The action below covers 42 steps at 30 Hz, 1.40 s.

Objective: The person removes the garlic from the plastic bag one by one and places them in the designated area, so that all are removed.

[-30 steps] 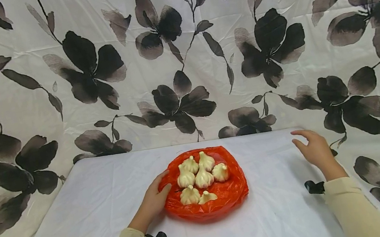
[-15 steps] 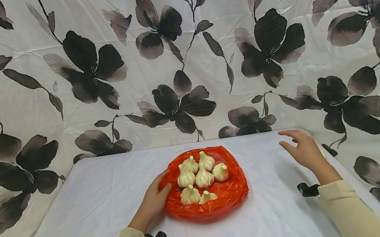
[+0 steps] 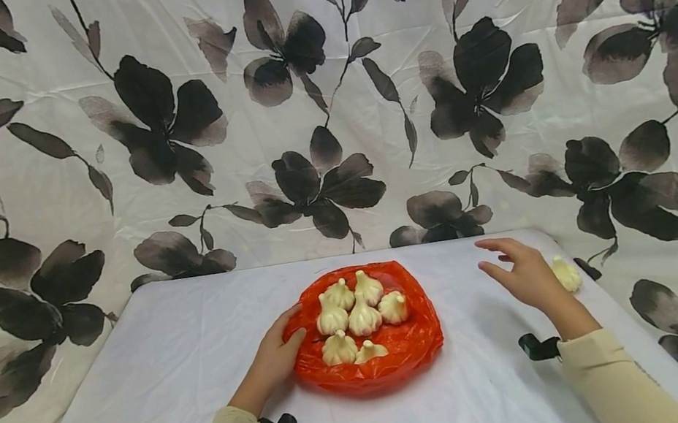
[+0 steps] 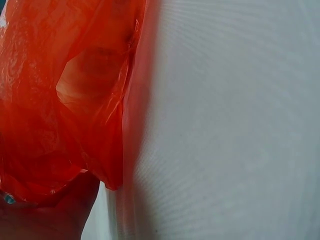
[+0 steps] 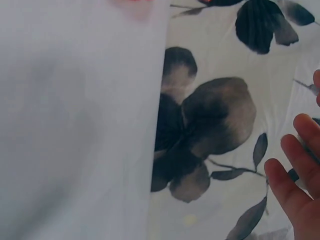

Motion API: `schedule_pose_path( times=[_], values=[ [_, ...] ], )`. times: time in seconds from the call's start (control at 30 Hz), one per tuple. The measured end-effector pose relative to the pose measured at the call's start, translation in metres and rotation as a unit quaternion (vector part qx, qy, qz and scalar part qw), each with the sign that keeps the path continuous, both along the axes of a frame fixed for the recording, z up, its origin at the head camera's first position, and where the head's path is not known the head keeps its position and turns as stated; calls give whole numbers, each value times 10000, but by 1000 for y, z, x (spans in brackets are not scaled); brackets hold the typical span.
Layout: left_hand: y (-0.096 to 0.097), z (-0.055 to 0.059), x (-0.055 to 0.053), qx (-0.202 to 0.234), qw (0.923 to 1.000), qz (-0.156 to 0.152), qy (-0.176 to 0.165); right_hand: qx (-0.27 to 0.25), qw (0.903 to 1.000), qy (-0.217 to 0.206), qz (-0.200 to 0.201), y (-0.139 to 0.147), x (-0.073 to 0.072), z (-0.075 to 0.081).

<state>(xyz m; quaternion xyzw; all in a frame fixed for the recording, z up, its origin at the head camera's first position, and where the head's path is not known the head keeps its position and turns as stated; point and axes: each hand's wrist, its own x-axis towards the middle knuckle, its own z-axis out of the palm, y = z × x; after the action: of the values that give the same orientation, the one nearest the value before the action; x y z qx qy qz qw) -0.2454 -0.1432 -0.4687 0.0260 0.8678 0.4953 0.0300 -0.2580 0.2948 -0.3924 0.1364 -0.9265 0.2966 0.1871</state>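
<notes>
Shifted leftward since the earlier head views, the right hand is now nearer the bag, and a single garlic bulb shows more fully behind its wrist. The red plastic bag sits spread open near the middle of the table, seemingly in the same spot as before. Seven pale garlic bulbs lie inside it, most of them clustered toward the far side, two nearer the front.

At the bag's left rim is the left hand, its thumb and fingers curved round the edge and holding the plastic; the bulbs lie to the right of this grip, apart from the fingers. The left wrist view shows crumpled red film close up against the hand.

The right hand hovers to the right of the bag, thumb and fingers well parted, with nothing in them. The single bulb rests beside the right edge of the white-covered table. Behind hangs a pale cloth printed with dark flowers. Both sleeves are cream.
</notes>
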Motion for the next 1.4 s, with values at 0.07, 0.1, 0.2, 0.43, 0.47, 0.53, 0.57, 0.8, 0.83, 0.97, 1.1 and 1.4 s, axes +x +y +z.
schedule_pose_path(
  times=[0.07, 0.1, 0.2, 0.43, 0.47, 0.53, 0.57, 0.8, 0.83, 0.97, 1.1, 1.4],
  values=[
    [0, 0, 0, 2, 10000, 6, -6, 3, 9999, 27, 109, -4, 1, 2],
    [0, 0, 0, 7, 10000, 3, 1, 15, 9999, 30, 143, -6, 2, 3],
    [0, 0, 0, 72, 10000, -8, 0, 39, 9997, -33, 256, -11, 4, 6],
    [0, -1, -1, 147, 9999, -42, 3, 33, 9987, -250, 445, -25, 7, 7],
    [0, -1, -1, 139, 9999, -44, 6, 38, 9986, -264, 467, -27, 8, 7],
    [0, -1, -1, 122, 9999, -48, 7, 33, 9982, -287, 527, -31, 8, 5],
    [0, 0, -1, 102, 9999, -55, 6, 38, 9980, -300, 552, -32, 9, 4],
    [1, 2, 0, 122, 9999, -84, 37, -68, 9950, -275, 958, -46, 14, 4],
    [1, 2, 0, 129, 9999, -84, 36, -73, 9945, -265, 1013, -48, 15, 4],
    [1, 1, 0, 121, 9999, -60, 36, -71, 9925, -310, 1181, -56, 17, 4],
    [1, 1, 1, 110, 9999, -39, 9, -27, 9909, -387, 1285, -64, 19, 3],
    [1, 2, 1, 37, 10000, -25, -25, -69, 9873, -514, 1502, -77, 22, 1]
  ],
)
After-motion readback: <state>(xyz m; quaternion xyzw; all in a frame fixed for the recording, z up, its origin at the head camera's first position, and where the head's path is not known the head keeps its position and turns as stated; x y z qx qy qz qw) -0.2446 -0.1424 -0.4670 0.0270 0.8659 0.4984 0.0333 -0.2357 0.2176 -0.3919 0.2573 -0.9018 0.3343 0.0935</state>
